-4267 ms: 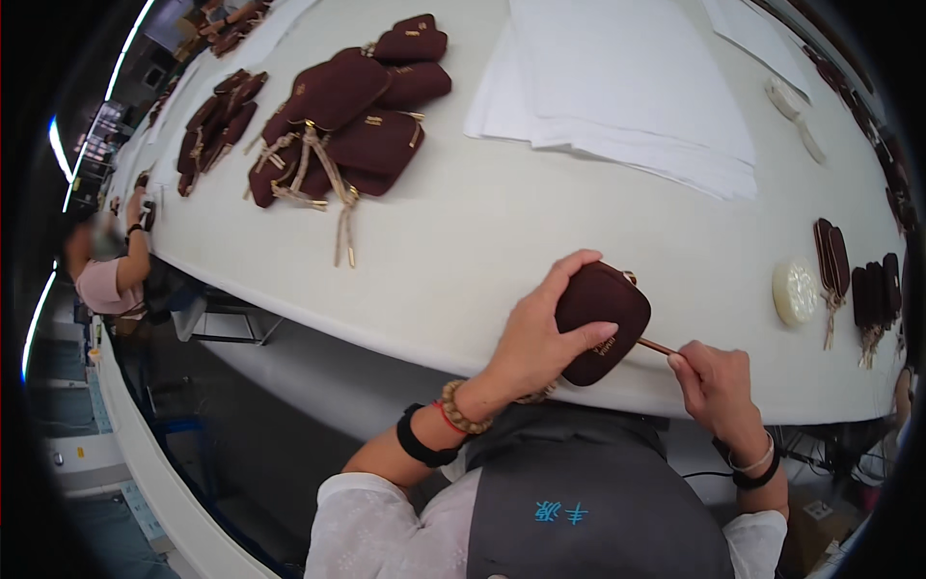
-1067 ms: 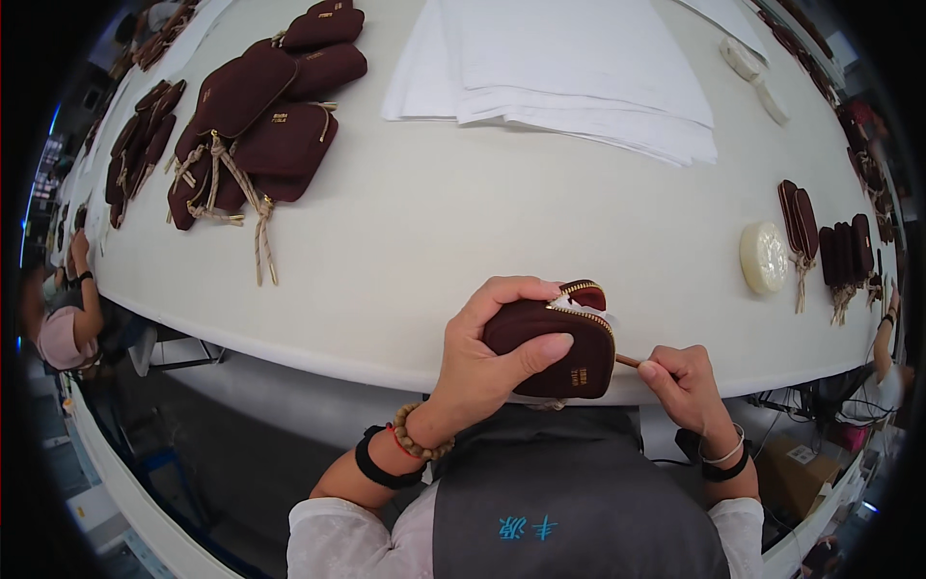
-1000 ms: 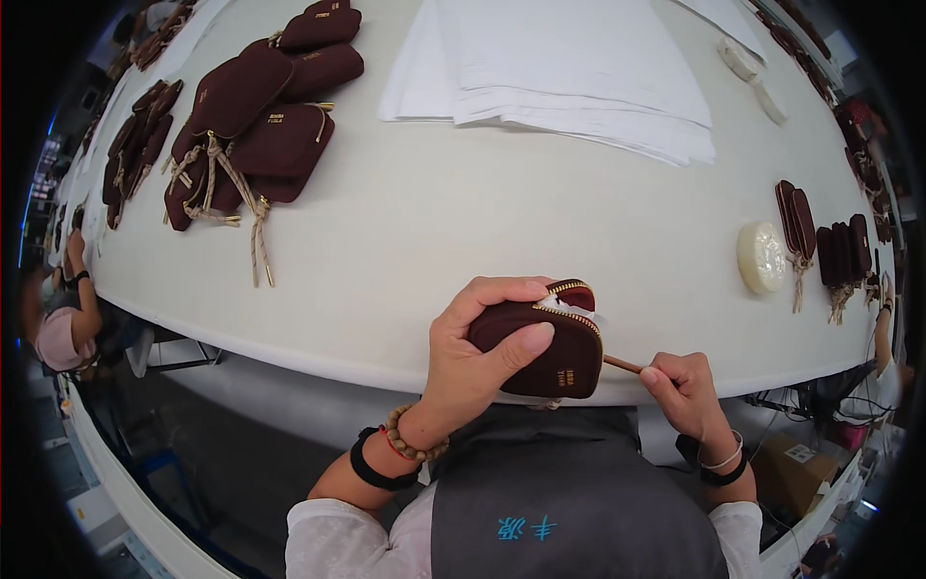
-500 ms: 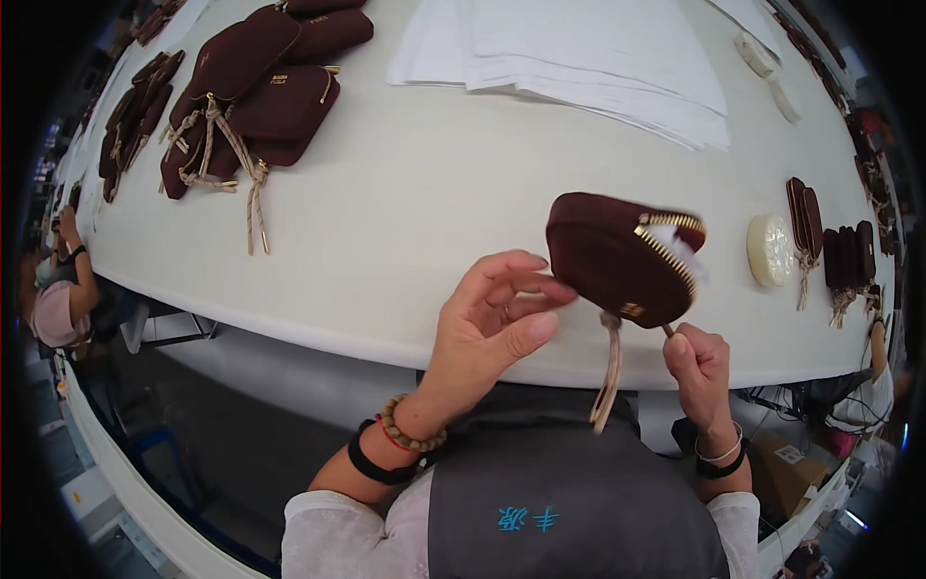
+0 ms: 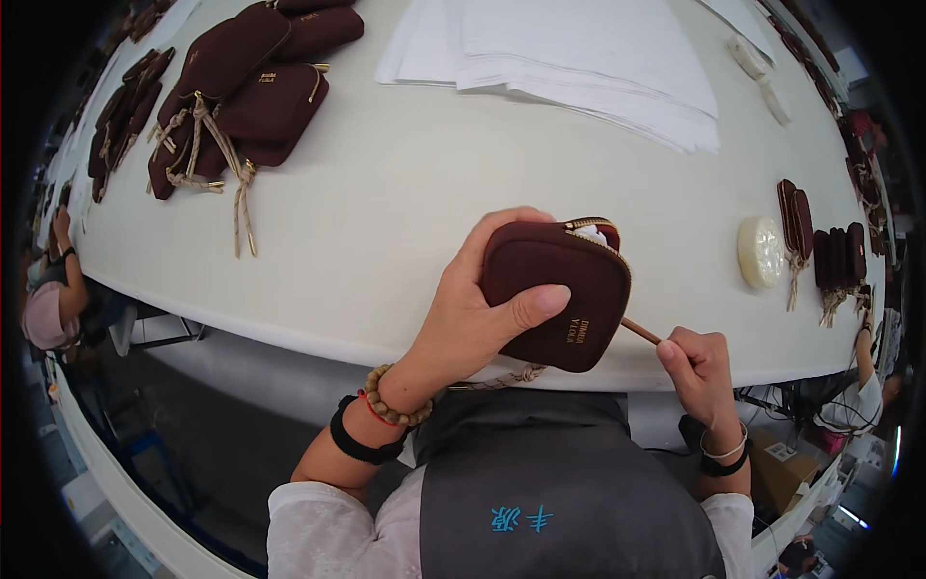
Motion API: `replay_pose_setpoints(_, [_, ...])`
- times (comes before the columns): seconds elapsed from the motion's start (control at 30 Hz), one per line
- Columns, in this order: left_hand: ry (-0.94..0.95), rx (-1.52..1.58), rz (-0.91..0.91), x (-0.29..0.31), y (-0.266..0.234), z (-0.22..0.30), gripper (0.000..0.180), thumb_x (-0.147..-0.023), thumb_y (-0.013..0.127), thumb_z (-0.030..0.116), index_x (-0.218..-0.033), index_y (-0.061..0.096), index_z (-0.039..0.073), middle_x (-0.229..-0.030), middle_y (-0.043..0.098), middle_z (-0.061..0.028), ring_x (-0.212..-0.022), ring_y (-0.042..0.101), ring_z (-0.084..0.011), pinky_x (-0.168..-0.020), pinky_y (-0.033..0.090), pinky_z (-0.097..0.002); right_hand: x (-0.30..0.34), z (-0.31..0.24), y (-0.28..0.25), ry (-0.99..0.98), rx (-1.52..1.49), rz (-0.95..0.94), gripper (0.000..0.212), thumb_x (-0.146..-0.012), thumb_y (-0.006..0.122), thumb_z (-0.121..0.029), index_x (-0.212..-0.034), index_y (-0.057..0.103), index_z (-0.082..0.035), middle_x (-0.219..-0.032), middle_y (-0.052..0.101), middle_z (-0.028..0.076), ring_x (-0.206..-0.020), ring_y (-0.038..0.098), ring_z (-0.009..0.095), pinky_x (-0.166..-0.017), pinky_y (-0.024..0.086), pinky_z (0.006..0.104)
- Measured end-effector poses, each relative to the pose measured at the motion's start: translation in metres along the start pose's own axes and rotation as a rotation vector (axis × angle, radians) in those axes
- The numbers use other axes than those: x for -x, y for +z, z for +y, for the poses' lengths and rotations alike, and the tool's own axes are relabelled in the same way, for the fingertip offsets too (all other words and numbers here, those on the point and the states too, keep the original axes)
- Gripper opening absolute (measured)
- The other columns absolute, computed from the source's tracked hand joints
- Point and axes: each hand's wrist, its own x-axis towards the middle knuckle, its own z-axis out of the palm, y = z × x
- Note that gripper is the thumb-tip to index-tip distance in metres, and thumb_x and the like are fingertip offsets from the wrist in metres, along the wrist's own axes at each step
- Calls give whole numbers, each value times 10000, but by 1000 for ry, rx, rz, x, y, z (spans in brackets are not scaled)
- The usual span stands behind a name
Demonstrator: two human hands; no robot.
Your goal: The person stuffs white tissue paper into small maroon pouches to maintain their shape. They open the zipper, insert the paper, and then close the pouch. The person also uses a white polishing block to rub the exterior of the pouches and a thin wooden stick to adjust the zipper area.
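My left hand [image 5: 473, 309] is wrapped round a dark maroon zip pouch [image 5: 555, 275], its thumb across the front face. The pouch's gold zip is partly undone at the top right, and white stuffing shows in the gap. From its lower right edge a thin brown strip [image 5: 640, 331] runs taut to my right hand [image 5: 699, 376], whose fingers are closed on the strip's end. How the strip joins the pouch cannot be made out. A beige knotted cord tassel [image 5: 516, 376] hangs below the pouch, near the table's front edge.
On the white table [image 5: 386, 241], a pile of maroon pouches [image 5: 280, 106] lies at the far left. White paper sheets [image 5: 579, 58] spread at the back. A cream round block [image 5: 760, 253] sits on the right beside smaller maroon pouches [image 5: 837, 256]. Another person [image 5: 58, 299] is at the left.
My left hand, earlier open beside the pouch, has taken hold of it. The pouch has moved left and turned, its zip opening looking narrower. My right hand still grips the strip.
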Motion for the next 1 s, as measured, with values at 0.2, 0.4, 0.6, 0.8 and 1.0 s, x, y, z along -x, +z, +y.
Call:
replay_pose_setpoints(0.2, [-93, -46, -16, 7, 5, -5, 501, -890, 687, 225, -1295, 437, 70, -1102, 601, -86, -1042, 588, -153, -903, 485, -304, -4, -6, -10, -238, 403, 58, 393, -897, 645, -247, -598, 477, -56, -483, 445, 70, -398, 418, 238, -400, 315, 328])
replay_pose_setpoints(0.4, [-173, -82, -74, 8, 7, -9, 542, -866, 704, 199, -1308, 416, 76, -1059, 618, -81, -1026, 597, -154, -891, 491, -308, -12, 3, 6, -205, 132, -59, 403, -906, 636, -244, -598, 465, -46, -487, 401, 69, -398, 371, 195, -400, 292, 319])
replay_pose_setpoints(0.6, [42, 142, -16, 14, 19, -22, 879, -807, 739, 37, -1489, 185, 73, -1281, 489, -136, -1130, 551, -183, -886, 503, -311, -12, 12, 19, 80, -356, -36, 476, -981, 547, -318, -630, 431, -18, -540, 350, -27, -538, 290, 67, -466, 250, 262])
replay_pose_setpoints(0.8, [125, 74, 48, 12, 8, -22, 737, -834, 694, 20, -1438, 274, 45, -1303, 487, -150, -1162, 547, -201, -954, 486, -323, -5, 26, -1, -14, 15, 62, 429, -959, 576, -297, -646, 506, -13, -509, 401, 25, -461, 345, 113, -440, 291, 279])
replay_pose_setpoints(1.0, [163, 51, 41, 8, 21, -29, 554, -826, 708, 35, -1302, 424, 44, -1343, 486, -160, -1177, 542, -205, -973, 485, -329, -3, 22, 5, -171, 200, 98, 344, -905, 632, -224, -635, 524, -40, -507, 441, 79, -411, 402, 213, -414, 322, 310])
